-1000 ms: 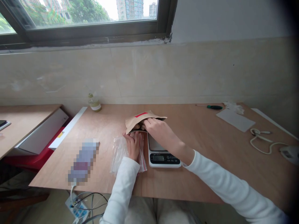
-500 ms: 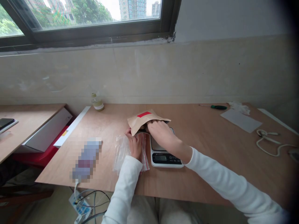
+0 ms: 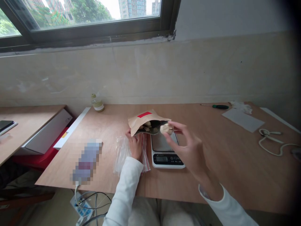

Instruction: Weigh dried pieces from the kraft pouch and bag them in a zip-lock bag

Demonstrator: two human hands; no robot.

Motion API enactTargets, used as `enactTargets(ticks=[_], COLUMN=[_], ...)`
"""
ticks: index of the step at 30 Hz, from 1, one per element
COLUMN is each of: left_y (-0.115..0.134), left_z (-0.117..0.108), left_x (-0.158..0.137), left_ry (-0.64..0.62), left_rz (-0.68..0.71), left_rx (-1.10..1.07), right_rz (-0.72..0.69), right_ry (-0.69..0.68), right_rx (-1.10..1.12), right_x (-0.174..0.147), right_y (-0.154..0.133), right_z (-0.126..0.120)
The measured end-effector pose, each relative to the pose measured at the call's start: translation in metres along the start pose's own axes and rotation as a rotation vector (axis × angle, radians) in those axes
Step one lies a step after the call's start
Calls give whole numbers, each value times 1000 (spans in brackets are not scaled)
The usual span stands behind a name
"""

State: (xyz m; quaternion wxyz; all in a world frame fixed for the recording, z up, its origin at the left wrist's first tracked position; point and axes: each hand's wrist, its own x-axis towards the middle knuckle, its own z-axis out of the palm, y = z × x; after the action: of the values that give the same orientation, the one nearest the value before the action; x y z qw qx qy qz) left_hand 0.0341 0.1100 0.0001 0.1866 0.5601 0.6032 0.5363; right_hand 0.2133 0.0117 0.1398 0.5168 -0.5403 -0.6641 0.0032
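A brown paper pouch [image 3: 143, 119] with a red label lies tilted, its mouth facing me, with several pale pieces inside. My left hand [image 3: 135, 145] grips the pouch's left lower edge; some fingers are hidden under it. Between thumb and fingers of my right hand [image 3: 188, 147] is a pale, rounded dried mushroom [image 3: 166, 129], just outside the pouch mouth. Below that hand stands a white digital kitchen scale [image 3: 168, 165] with a grey weighing plate; its reading is too small to make out. Clear zip bags [image 3: 121, 153] lie flat beneath my left wrist.
A blurred-out phone-like object [image 3: 87, 161] with a cable lies to the left. At the back stand a small bottle [image 3: 97, 103] and, farther right, a green screwdriver [image 3: 220, 107]. White paper [image 3: 243, 120] and a white cable [image 3: 270, 147] lie on the right.
My right hand has come out of the pouch, moving right and toward me, with a dried mushroom in its fingers. The pouch mouth now shows its contents. My left hand has stayed put.
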Motion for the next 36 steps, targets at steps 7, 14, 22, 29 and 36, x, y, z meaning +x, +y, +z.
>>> enactTargets(ticks=[7, 14, 22, 29, 36], left_y=[-5, -6, -7, -1, 4], left_z=[3, 4, 6, 3, 0], left_x=[3, 2, 2, 1, 1], left_ry=[33, 52, 49, 39, 35], left_rz=[-63, -65, -23, -18, -3], left_rx=[-103, -120, -105, -94, -78], right_rz=[375, 5, -68, -324, -248], right_ry=[-83, -311, -64, -433, -683], right_rx=[14, -197, -131, -223, -542], right_x=[-44, -28, -1, 44, 56], right_y=[72, 89, 43, 4, -16], right_z=[14, 55, 23, 24, 47])
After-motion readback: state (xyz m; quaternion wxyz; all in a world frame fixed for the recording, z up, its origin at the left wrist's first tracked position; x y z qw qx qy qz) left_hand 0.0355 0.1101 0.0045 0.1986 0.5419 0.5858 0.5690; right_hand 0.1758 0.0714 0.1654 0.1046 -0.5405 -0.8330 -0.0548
